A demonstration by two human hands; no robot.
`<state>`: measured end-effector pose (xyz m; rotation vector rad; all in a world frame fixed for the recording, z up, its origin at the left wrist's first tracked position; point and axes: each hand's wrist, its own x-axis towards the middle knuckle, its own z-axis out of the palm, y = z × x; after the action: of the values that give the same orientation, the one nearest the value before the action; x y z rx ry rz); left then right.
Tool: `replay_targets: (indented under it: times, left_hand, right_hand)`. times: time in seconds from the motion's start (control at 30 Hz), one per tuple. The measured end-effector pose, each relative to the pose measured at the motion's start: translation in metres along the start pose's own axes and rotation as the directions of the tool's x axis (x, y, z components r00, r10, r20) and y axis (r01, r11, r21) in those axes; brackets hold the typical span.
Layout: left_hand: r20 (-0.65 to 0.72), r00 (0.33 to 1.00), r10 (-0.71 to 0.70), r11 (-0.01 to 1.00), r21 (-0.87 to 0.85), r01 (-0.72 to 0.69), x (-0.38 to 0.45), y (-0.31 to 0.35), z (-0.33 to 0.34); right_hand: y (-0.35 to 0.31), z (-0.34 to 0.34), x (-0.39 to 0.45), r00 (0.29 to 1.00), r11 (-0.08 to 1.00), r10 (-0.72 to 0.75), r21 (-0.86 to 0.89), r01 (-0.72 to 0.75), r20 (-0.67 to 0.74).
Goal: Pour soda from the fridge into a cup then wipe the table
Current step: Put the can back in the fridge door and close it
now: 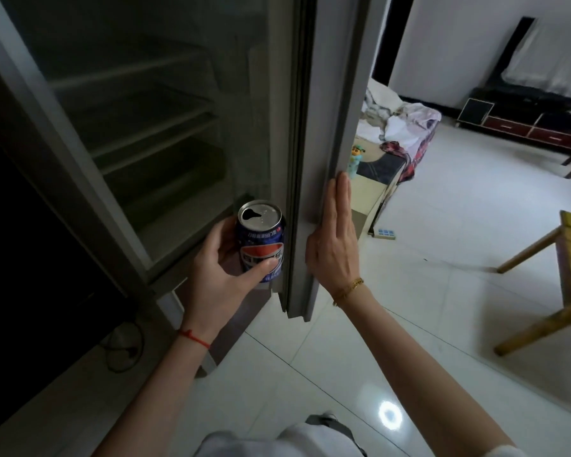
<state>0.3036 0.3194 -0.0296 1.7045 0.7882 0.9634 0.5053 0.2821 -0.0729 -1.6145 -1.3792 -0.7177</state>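
Note:
A blue soda can (261, 235) with a red and white logo stands upright in my left hand (218, 275), its top opened. My fingers and thumb curl round the can, just in front of the open fridge (139, 127). The fridge inside is dark, with bare shelves. My right hand (335, 239) lies flat with straight fingers against the outer edge of the grey fridge door (330, 94), which stands open between my two hands. No cup or table cloth is in view.
A wooden chair (561, 291) with a yellow back stands at the right on the white tiled floor. A low dark cabinet (521, 123) lines the far wall. Piled cloth (406, 123) lies on furniture behind the door. A black cable (125, 351) lies beside the fridge base.

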Motion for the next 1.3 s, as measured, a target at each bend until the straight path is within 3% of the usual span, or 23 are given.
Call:
replay_targets:
  times: [0.23, 0.47, 0.63, 0.87, 1.3]
  left_hand:
    - [0.055, 0.998, 0.041, 0.999, -0.011, -0.041, 0.016, 0.012, 0.061]
    - [0.05, 0.998, 0.031, 0.999, -0.032, -0.029, 0.031, 0.032, 0.133]
    - [0.013, 0.999, 0.046, 0.999, -0.012, -0.046, 0.046, 0.042, 0.18]
    - [-0.049, 0.998, 0.047, 0.999, -0.008, -0.047, 0.069, 0.046, 0.238]
    - [-0.106, 0.99, 0.092, 0.996, 0.008, -0.091, 0.118, 0.056, 0.295]
  right_hand:
    - [0.058, -0.039, 0.006, 0.98, 0.973, 0.198, 0.127, -0.195, -0.013]
    - [0.131, -0.075, 0.015, 0.918, 0.899, 0.363, 0.201, -0.39, 0.157]
    - [0.183, -0.081, 0.026, 0.907, 0.858, 0.392, 0.295, -0.421, 0.154]
    - [0.249, -0.079, 0.045, 0.849, 0.815, 0.494, 0.24, -0.527, 0.186]
    - [0.348, -0.062, 0.086, 0.814, 0.785, 0.556, 0.214, -0.581, 0.172]
